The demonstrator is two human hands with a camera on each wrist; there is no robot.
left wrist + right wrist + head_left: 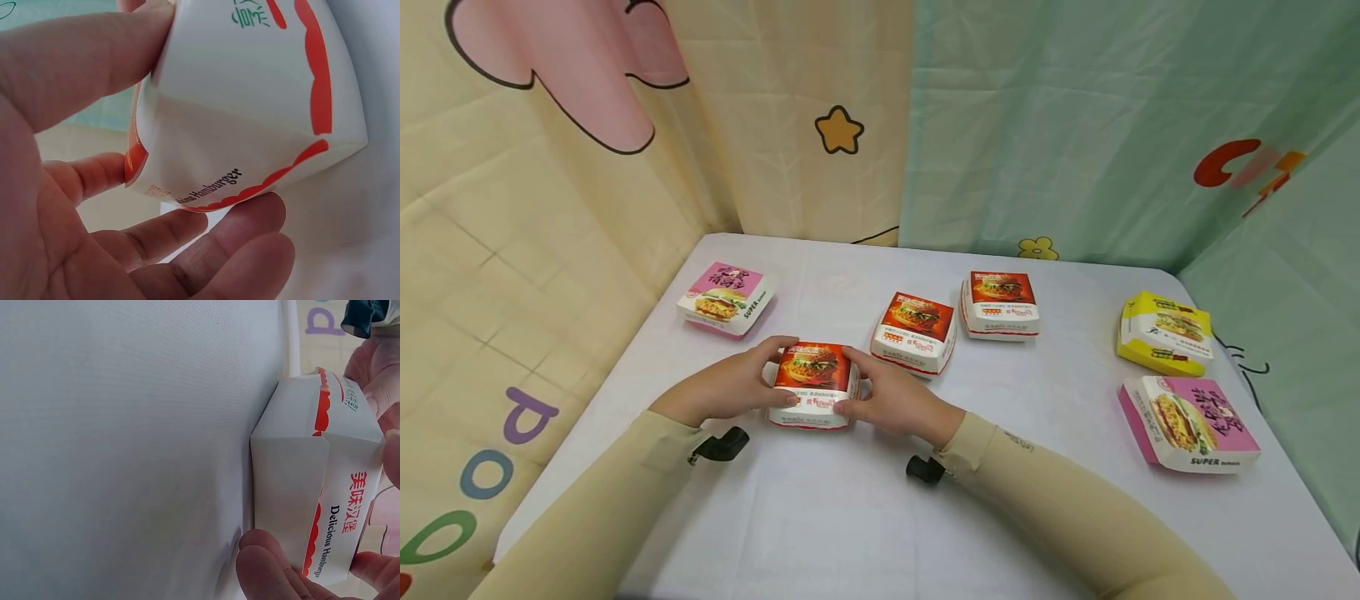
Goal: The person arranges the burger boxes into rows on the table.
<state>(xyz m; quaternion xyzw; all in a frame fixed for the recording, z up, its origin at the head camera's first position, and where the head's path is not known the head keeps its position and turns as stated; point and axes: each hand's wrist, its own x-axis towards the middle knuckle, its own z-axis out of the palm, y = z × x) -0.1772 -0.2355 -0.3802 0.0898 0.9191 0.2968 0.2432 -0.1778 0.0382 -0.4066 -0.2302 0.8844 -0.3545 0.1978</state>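
Both hands hold one red-and-white burger box (pixel 814 371) between them, low over the white table left of its middle. My left hand (pixel 737 383) grips the box's left side, thumb at the near edge and fingers toward the back. On the opposite side my right hand (pixel 898 396) grips it the same way. In the left wrist view the thumb lies along the box (pixel 231 87) and the fingertips reach its far side. From the right wrist, the closed carton (pixel 312 481) shows "Delicious Hamburger" on its side, with fingertips at its lower edge.
Two more red-and-white burger boxes, one (pixel 914 332) near and one (pixel 1000 305) farther back, stand to the right. A pink box (pixel 726 298) sits back left. At the right edge are a yellow box (pixel 1167 333) and another pink box (pixel 1191 423). Patterned curtains (pixel 820 192) enclose the table (pixel 820 517).
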